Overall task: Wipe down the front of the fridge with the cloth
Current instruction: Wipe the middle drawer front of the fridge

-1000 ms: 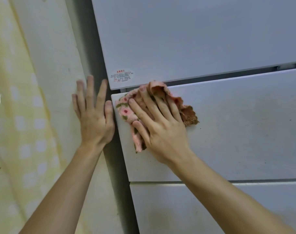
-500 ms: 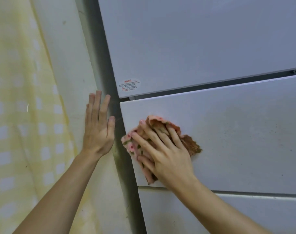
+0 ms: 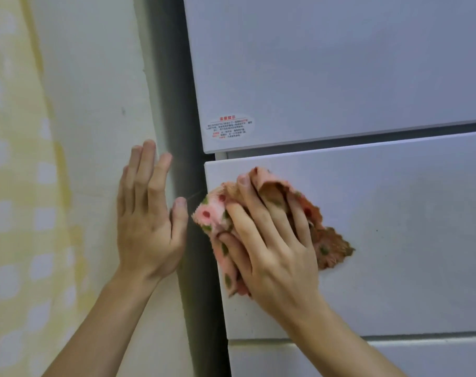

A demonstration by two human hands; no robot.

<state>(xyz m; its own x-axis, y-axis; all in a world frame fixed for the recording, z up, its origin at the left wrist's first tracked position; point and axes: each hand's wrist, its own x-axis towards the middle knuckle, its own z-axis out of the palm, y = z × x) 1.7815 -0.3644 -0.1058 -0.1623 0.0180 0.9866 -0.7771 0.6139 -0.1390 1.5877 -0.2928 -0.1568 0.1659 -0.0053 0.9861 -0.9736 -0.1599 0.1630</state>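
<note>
Far to the left of your left hand hangs a yellow checked curtain (image 3: 16, 186). Between it and that hand runs the pale wall (image 3: 95, 91).

Your left hand (image 3: 147, 221) is held flat at the wall, palm towards it, with the fingers straight and close together and pointing up. The thumb lies out to the right, close to the pink corner of the cloth. Whether the palm actually bears on the wall cannot be told.

Just right of that thumb is the dark, shadowed gap (image 3: 193, 281) along the side of the fridge (image 3: 326, 77).

The fridge front shows three closed compartments, so what they hold is hidden. The upper door (image 3: 367, 36) is above both hands. A small oval sticker (image 3: 230, 127) with red and grey print sits in its lower left corner, straight above your right hand. The middle drawer front (image 3: 408, 240) lies under your right hand and looks smudged to the right of it. The lower drawer front (image 3: 299, 360) is below your right wrist.

Your right hand (image 3: 272, 248) lies with its fingers spread and laid out over the cloth (image 3: 209, 213), pressing it flat against the upper left part of the middle drawer front. The cloth is bunched, pink with red and green spots. It sticks out past the drawer's left edge beside your thumb, puckers up between your fingers, and trails out brownish to the right of your little finger.
</note>
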